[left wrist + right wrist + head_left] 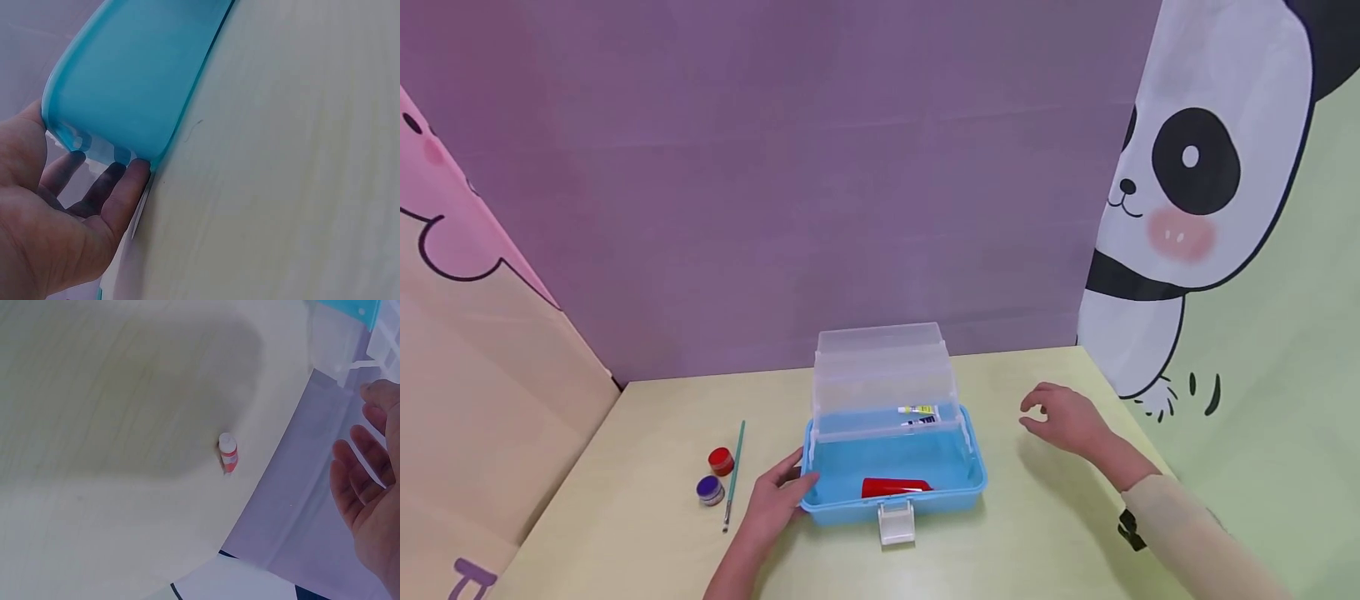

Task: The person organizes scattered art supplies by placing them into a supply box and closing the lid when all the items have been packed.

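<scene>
A blue plastic storage box (pixel 895 454) stands on the table with its clear lid (pixel 883 375) raised. My left hand (pixel 775 498) grips its left wall, the thumb over the rim and the fingers against the outside; in the left wrist view the fingertips (pixel 128 167) touch the blue side. Inside lie a red tube or bottle (pixel 895 487) near the front and two small paint tubes (pixel 919 410) at the back, seen through the lid. Right of the box, my right hand (pixel 1063 419) hovers above the table with loosely bent fingers and nothing in them.
A small red-and-white tube (pixel 227 453) lies on the table near my right hand. To the left are a red paint jar (pixel 721 461), a purple paint jar (pixel 710 490) and a teal paintbrush (pixel 734 475). A purple backdrop (pixel 820 183) rises behind the table.
</scene>
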### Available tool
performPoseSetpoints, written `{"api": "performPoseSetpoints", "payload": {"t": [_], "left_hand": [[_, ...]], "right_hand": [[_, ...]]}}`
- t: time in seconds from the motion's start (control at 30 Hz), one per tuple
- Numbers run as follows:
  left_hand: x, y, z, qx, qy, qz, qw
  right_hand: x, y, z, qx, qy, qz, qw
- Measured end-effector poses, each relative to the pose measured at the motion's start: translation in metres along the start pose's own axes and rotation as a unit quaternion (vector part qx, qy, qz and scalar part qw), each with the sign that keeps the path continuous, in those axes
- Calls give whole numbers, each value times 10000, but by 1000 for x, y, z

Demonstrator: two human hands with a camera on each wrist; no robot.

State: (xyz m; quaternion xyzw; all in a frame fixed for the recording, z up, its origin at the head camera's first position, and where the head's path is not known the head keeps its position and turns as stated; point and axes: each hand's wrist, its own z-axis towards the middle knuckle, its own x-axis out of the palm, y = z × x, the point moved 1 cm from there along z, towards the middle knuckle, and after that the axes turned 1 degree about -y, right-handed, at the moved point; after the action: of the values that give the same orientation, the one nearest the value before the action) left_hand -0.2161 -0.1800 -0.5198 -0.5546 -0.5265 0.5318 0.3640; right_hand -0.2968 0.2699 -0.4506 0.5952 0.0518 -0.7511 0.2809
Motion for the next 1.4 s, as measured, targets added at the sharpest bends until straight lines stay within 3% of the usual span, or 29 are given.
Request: {"api": "performPoseSetpoints", "payload": {"t": [0.9,1.4], "left_hand": [[-2,-1,0,9,102,-7,9999],[-3,-1,2,89,145,-85,9998]], "right_hand": [[-12,-32,-19,109,-108,-92,9998],[-9,-42,-31,104,36,-98,9999]]}}
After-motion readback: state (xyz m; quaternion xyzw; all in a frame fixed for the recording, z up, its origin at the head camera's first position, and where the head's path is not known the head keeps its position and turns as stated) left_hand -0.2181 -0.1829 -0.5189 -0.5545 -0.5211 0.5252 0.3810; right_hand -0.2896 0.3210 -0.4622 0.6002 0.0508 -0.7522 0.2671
